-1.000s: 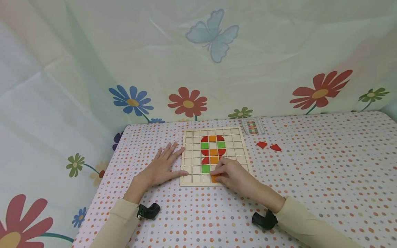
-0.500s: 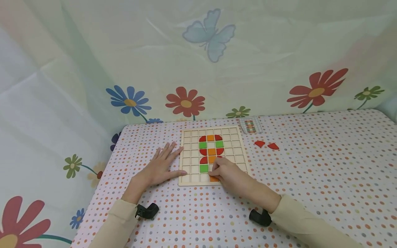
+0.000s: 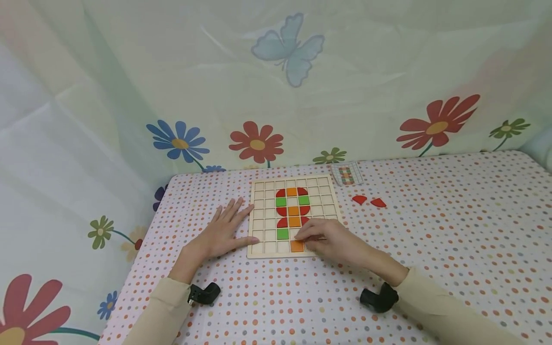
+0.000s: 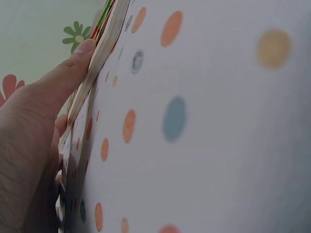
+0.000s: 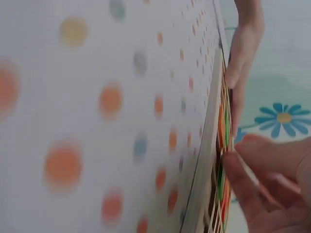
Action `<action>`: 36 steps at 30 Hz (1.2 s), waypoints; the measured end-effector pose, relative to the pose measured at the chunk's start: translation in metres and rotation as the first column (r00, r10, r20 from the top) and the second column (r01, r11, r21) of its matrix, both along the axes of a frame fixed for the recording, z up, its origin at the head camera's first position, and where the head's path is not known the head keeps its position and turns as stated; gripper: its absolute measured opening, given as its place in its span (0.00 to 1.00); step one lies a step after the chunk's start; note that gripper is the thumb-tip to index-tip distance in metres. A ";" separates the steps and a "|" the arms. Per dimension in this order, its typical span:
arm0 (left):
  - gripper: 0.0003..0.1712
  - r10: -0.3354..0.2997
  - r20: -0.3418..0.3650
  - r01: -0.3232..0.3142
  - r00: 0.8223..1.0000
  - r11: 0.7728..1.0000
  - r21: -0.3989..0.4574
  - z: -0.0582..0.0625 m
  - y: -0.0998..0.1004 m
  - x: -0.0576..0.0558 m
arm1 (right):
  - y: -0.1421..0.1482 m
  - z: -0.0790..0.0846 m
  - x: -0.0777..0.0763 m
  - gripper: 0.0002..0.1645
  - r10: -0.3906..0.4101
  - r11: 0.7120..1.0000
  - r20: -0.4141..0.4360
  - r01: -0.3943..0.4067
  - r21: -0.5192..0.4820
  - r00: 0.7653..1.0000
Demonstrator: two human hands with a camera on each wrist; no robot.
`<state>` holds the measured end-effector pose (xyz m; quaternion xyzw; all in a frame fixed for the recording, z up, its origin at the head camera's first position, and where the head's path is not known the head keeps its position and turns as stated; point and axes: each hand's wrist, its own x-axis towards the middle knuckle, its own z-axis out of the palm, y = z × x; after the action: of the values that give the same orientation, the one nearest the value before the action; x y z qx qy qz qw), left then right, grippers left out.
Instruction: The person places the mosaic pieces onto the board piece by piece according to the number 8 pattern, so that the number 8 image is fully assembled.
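Note:
My left hand (image 3: 222, 230) lies spread beside the left edge of a wooden grid board (image 3: 265, 183), its thumb over the frame. My right hand (image 3: 329, 239) hovers low over the board's near right part, fingers loosely bent, thumb and fingertips apart, with no piece visible between them. Just left of its fingertips an orange square (image 3: 297, 246) sits in the bottom row. Further up, red quarter-round pieces, green squares (image 3: 282, 234) and other orange squares (image 3: 293, 211) fill the middle columns. The right hand partly covers one red piece (image 3: 304, 221) and hides nearby cells.
Two loose red quarter-round pieces, one farther left (image 3: 359, 199) and one farther right (image 3: 378, 202), lie right of the board. Behind them is a printed pattern card (image 3: 347, 173). The dotted tablecloth (image 3: 453, 230) meets a floral curtain (image 3: 366, 86) at the back.
My right hand has shifted right and its fingers have come away from the bottom-row orange square, which now shows whole. The left hand has kept its place; the head view has drifted slightly.

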<state>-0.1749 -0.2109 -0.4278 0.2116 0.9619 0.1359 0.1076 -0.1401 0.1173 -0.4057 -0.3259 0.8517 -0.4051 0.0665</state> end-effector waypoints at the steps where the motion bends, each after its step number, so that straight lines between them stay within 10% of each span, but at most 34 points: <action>1: 0.56 -0.001 0.001 0.001 1.000 1.000 0.002 0.000 0.000 0.000 | 0.006 0.002 -0.002 0.14 -0.014 1.000 0.013 0.014 -0.010 1.000; 15: 0.56 0.006 0.003 -0.006 1.000 1.000 -0.010 0.002 -0.002 0.002 | 0.120 0.014 -0.043 0.15 -0.344 0.916 -0.162 0.368 0.159 0.925; 36: 0.56 0.001 -0.005 -0.002 1.000 1.000 -0.013 -0.001 0.000 0.000 | 0.146 0.001 -0.064 0.15 -0.431 0.857 -0.113 0.445 0.258 0.895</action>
<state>-0.1750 -0.2106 -0.4285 0.2105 0.9631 0.1291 0.1066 -0.2044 0.2633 -0.4044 -0.1213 0.9530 -0.2777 -0.0043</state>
